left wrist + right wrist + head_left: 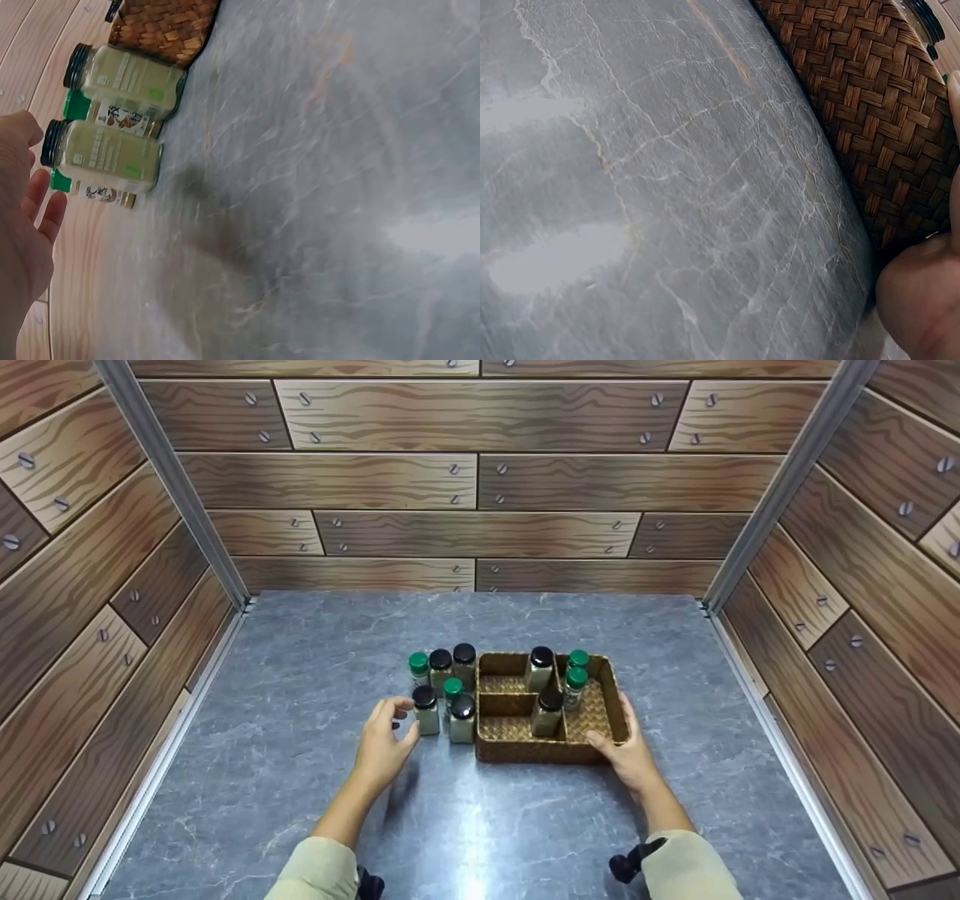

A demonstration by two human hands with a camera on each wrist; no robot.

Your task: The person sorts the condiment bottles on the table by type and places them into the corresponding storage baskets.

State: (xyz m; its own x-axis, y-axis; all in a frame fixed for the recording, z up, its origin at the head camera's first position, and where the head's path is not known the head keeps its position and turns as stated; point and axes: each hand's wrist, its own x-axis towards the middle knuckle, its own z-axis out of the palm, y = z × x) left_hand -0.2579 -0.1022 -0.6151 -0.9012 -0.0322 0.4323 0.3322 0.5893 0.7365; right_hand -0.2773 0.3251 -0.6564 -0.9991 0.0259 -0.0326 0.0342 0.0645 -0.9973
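A brown woven basket [540, 752] with three compartments sits on the table. My right hand [634, 757] grips its front right corner, thumb over the rim and fingers along the outer side. Just left of a black-capped spice jar [427, 721], my left hand [382, 742] is held with fingers loosely bent and apart from it. Another black-capped jar [463, 726] stands between that jar and the basket. Inside the basket, one black-capped jar [540, 673] is in the back left compartment, another [547, 718] in the front left. Two green-capped bottles [574, 694] stand in the right compartment.
Behind the front jars stand a green-capped bottle [453, 690] and, at the back, another green-capped bottle [418, 666] beside two black-capped jars [441, 666]. Wood-patterned walls [480, 480] enclose the grey marbled table [300, 720] at the back and both sides.
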